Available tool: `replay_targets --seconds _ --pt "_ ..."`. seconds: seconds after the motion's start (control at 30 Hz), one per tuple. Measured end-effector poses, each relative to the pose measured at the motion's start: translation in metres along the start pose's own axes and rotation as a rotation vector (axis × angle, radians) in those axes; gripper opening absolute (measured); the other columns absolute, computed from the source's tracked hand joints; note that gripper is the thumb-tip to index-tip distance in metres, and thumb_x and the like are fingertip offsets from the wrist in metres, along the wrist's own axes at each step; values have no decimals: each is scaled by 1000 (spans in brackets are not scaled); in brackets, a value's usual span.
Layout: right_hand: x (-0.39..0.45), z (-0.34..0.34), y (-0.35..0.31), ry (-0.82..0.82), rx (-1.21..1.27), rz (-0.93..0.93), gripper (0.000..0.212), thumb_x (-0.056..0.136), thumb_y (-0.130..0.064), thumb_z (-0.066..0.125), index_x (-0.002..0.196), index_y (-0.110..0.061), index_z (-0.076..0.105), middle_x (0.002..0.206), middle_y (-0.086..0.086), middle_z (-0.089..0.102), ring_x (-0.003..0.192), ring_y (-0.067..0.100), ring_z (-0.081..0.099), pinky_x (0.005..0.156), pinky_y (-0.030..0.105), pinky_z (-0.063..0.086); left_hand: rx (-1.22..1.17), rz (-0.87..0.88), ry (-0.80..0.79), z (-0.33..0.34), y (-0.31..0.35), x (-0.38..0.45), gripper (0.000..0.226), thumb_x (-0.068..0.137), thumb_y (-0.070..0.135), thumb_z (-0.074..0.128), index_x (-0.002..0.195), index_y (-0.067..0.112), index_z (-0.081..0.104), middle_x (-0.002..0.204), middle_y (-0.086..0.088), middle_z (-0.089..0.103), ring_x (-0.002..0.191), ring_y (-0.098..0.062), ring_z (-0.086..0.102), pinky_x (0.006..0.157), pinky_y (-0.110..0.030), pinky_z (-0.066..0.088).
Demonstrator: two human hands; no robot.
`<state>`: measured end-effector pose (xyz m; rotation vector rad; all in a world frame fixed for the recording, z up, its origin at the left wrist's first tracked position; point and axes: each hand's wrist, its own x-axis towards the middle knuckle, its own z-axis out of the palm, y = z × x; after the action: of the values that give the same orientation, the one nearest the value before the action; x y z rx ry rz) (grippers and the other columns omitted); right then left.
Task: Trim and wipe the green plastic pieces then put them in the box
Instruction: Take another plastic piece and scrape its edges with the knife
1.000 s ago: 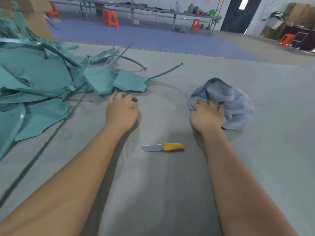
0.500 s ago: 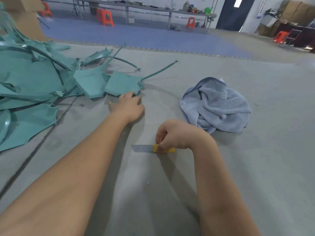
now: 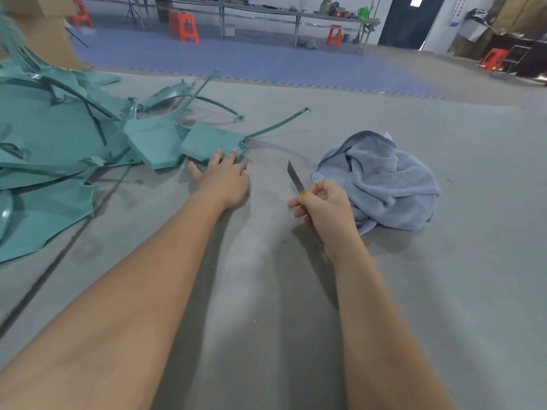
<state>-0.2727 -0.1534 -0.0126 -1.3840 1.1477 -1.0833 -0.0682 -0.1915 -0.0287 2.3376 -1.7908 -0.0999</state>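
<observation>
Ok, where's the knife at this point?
In the head view the knife is held up off the mat in the right hand, blade pointing away, between the left hand and the blue towel.

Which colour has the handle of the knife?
Yellow; a bit of the knife handle shows above the right hand, head view.

Head-worn view, forward and downward

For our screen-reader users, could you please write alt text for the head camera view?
The right hand holds a yellow-handled knife, blade up, beside a blue cloth, while the left hand touches a green plastic piece at a pile's edge on the grey mat.
</observation>
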Motion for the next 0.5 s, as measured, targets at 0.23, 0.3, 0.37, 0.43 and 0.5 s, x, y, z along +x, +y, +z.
replay_targets --seconds 0.23,0.3,0.37,0.43,0.5 --pt "6 6 15 78 -46 -86 24 81 4 49 72 -17 41 52 -10 58 53 12 45 44 20 36 -54 67 39 0 -6 -7 50 102 31 25 149 15 30 161 5 14 145 -17 10 109 -58 18" --pt "6 4 14 150 84 -65 24 83 4 44 79 -19 41 54 -6 60 49 10 44 41 19 36 -92 93 74 -1 -13 -17 50 101 32 30 147 14 34 160 4 19 143 -16 13 108 -53 19" --pt "5 1 13 232 180 -51 29 83 4 42 88 -24 44 54 -6 60 46 6 45 42 19 37 -126 128 132 -5 -27 -28 48 99 31 40 142 11 44 156 2 31 141 -19 22 111 -48 22" --pt "5 0 13 321 238 -49 33 83 2 43 96 -28 46 55 -9 58 50 5 47 49 20 39 -129 149 280 -10 -47 -42 37 95 26 48 125 9 63 142 -1 52 132 -23 39 107 -42 33" --pt "6 -2 14 400 262 -42 36 84 0 45 108 -27 48 57 -10 55 57 7 48 59 25 40 -130 66 394 -19 -70 -57 31 92 22 48 99 9 74 117 -1 68 114 -27 54 94 -39 44"
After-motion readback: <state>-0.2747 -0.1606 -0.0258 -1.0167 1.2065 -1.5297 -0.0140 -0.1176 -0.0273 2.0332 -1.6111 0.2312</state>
